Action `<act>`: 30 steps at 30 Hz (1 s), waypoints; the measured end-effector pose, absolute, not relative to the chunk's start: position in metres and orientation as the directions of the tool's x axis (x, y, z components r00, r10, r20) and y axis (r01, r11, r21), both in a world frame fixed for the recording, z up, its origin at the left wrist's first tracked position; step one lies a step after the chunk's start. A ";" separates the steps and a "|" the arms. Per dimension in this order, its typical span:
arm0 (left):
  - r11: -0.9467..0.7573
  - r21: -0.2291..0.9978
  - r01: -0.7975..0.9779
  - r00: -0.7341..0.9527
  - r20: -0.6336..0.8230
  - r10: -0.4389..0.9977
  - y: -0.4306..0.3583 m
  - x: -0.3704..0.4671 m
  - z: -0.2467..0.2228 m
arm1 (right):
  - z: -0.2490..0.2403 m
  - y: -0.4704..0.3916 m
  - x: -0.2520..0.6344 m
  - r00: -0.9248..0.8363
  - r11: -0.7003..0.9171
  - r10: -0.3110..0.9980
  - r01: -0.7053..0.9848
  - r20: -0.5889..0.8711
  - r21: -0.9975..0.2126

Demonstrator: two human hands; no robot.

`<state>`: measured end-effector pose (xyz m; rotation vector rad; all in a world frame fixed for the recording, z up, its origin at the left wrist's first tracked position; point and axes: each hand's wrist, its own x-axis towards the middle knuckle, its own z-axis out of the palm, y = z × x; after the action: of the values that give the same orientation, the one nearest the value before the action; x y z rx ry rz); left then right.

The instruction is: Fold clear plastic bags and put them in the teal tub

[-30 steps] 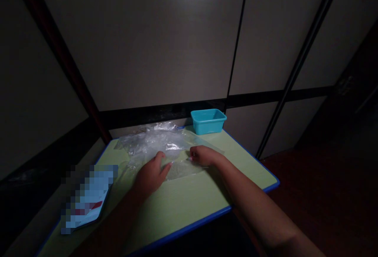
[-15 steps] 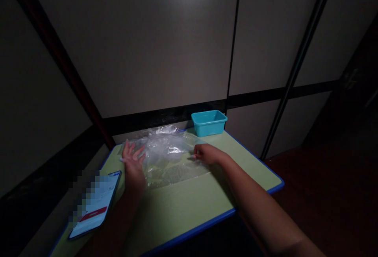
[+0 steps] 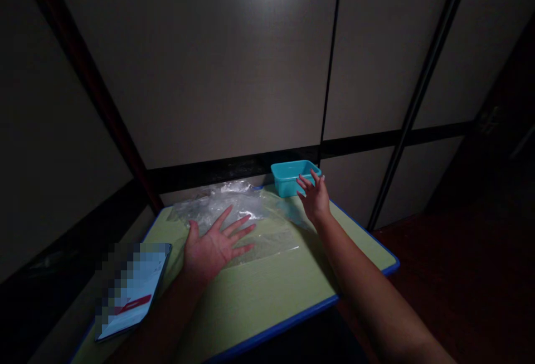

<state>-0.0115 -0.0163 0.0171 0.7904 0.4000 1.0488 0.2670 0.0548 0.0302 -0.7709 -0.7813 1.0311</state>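
A clear plastic bag (image 3: 225,203) lies crumpled across the back of the small table, its front part spread flatter. Over its front left part is my left hand (image 3: 215,247), palm up, fingers spread, holding nothing; part of the bag is hidden behind it. My right hand (image 3: 314,198) is raised in front of the turquoise plastic basket (image 3: 288,185), with fingers apart and nothing in them. It covers the basket's right front corner. I cannot tell whether either hand touches anything.
The pale green table (image 3: 259,297) has a blue edge. At its left side lies a tablet or large phone (image 3: 144,286) with a lit, partly blurred screen. Cabinet panels (image 3: 234,74) rise directly behind the table. Dark reddish floor (image 3: 443,286) shows at the right.
My right hand has let go of the bag's right edge and risen towards the basket, fingers opening. My left hand has moved right and turned palm up. The bag has settled flatter.
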 end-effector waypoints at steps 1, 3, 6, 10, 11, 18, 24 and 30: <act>0.309 0.727 -0.613 0.513 0.069 0.855 -0.016 -0.013 0.017 | 0.030 0.053 0.264 0.262 0.286 0.951 -0.548 0.164 -0.786; 0.384 0.708 -0.593 0.604 0.074 0.794 -0.015 -0.017 0.016 | 0.030 0.048 0.258 0.075 0.158 0.986 -0.695 0.147 -0.701; 0.485 0.709 -0.512 0.747 0.089 0.658 -0.015 -0.018 0.017 | 0.031 0.036 0.249 -0.345 -0.108 0.914 -0.713 0.212 -0.693; 0.536 0.746 -0.396 0.888 0.162 0.430 -0.021 -0.014 0.019 | 0.027 0.026 0.244 -0.887 -0.355 0.419 -0.356 0.193 -0.865; 0.534 0.766 -0.358 0.914 0.169 0.370 -0.022 -0.013 0.019 | 0.024 0.026 0.243 -0.958 -0.370 0.252 -0.226 0.137 -0.901; 0.478 0.878 -0.011 0.999 -0.015 0.052 -0.038 -0.017 0.015 | 0.006 0.033 0.242 -0.995 -0.307 -0.070 0.085 -0.066 -0.948; 0.015 0.962 -0.272 0.533 0.138 0.835 -0.029 -0.006 0.018 | 0.014 0.033 0.237 -0.623 0.329 0.768 0.183 0.150 -0.926; -0.339 0.917 0.209 -0.257 0.386 0.886 -0.002 -0.013 0.012 | 0.013 0.044 0.244 -0.316 0.426 0.896 0.809 0.312 -0.406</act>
<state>-0.0125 -0.0019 0.0124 1.4591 1.3537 1.6437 0.2441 0.0443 0.0132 -1.4385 -2.1949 0.2378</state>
